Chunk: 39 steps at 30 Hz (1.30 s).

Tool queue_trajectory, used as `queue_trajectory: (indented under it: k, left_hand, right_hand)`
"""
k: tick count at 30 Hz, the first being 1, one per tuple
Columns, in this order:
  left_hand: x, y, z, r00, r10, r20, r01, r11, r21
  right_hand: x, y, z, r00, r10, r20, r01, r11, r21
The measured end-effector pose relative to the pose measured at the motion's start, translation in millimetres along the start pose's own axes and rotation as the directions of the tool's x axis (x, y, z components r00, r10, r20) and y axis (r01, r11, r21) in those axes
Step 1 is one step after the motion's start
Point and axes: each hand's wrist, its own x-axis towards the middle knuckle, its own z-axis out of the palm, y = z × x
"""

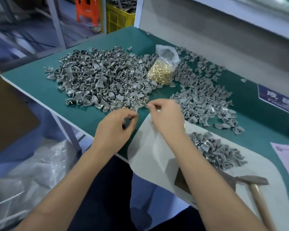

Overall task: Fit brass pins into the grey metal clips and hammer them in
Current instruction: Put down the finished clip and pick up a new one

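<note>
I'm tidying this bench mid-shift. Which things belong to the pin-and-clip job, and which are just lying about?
Job: grey clips, bag of brass pins, hammer, white pad.
Lying about: pink paper, blue label, plastic sheeting, yellow crate.

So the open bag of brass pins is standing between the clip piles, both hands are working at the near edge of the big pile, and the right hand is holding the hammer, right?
Not quite. The hammer lies unheld on the white sheet at the lower right, as the head view shows. The bag of brass pins and both hands are as you said.
</note>
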Motion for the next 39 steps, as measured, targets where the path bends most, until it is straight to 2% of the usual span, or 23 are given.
queue_trajectory:
  k: [2,5,8,12,16,20,23,25,27,29,31,35,39]
  left_hand:
    - [-4,13,5,0.992,0.003,0.124,0.003,0.999,-0.049]
    - [-9,40,20,0.948,0.042,0.315,-0.025,0.998,-0.057]
    - [-11,61,38,0.922,0.055,0.384,-0.057,0.998,-0.008]
    - [-8,76,57,0.930,0.051,0.364,-0.096,0.990,0.106]
    - [-2,84,72,0.944,0.065,0.323,-0.133,0.972,0.195]
    - [0,87,80,0.950,0.088,0.301,-0.185,0.932,0.313]
    - [-7,90,81,0.947,0.115,0.300,-0.218,0.916,0.336]
    - [-11,96,81,0.948,0.077,0.308,-0.156,0.958,0.241]
    - [-11,108,80,0.938,0.035,0.346,-0.029,0.999,-0.022]
    - [-9,124,76,0.907,-0.004,0.421,0.149,0.938,-0.313]
    - [-9,136,67,0.854,-0.031,0.520,0.307,0.835,-0.456]
    - [-7,148,57,0.773,-0.090,0.628,0.436,0.795,-0.422]
    - [-3,155,58,0.742,-0.135,0.657,0.477,0.795,-0.375]
  right_hand:
    - [-11,21,-26,0.989,0.070,-0.132,-0.068,0.997,0.024]
    - [-39,50,-61,0.961,0.173,-0.215,-0.156,0.983,0.093]
    - [-73,74,-79,0.933,0.234,-0.274,-0.193,0.966,0.170]
    - [-105,93,-76,0.907,0.278,-0.316,-0.213,0.951,0.225]
    - [-117,97,-72,0.845,0.327,-0.423,-0.163,0.911,0.378]
    - [-118,101,-73,0.793,0.426,-0.435,-0.148,0.828,0.540]
    - [-117,102,-73,0.755,0.487,-0.439,-0.142,0.775,0.615]
    - [-118,102,-73,0.770,0.475,-0.425,-0.140,0.777,0.614]
    - [-118,102,-73,0.814,0.428,-0.393,-0.123,0.788,0.604]
    - [-118,102,-74,0.856,0.382,-0.348,-0.104,0.786,0.609]
    - [-119,102,-75,0.887,0.345,-0.307,-0.087,0.778,0.623]
    - [-121,99,-77,0.925,0.241,-0.294,-0.014,0.794,0.607]
    - [-121,98,-77,0.927,0.220,-0.302,0.017,0.783,0.622]
